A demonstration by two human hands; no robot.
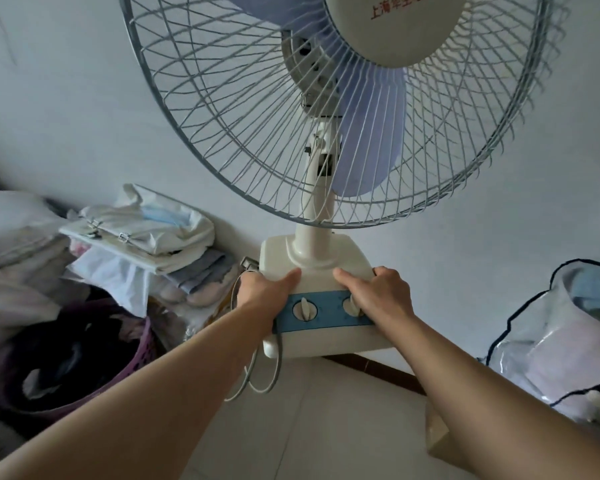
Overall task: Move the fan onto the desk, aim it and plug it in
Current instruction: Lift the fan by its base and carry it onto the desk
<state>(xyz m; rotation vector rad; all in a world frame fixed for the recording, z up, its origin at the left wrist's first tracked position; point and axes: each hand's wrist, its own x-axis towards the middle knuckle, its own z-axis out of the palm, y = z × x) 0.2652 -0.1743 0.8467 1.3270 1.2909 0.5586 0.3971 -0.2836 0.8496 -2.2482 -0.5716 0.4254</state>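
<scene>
I have the cream plastic table fan with its wire cage and pale blue blades (pixel 329 140) lifted clear of the tiled floor (pixel 326 427), left hand (pixel 257 289) and right hand (pixel 381 292) grasping the base — fingers wrapped under its sides. Stem upright, cage facing me. The dangling grey cord (pixel 264 372) could snag — the top-heavy head might tip.

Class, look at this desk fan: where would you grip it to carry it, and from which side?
Grip the fan by its cream base, one hand on each side, as the left hand and right hand do. It is broad and solid; the wire cage looks flimsier.
</scene>
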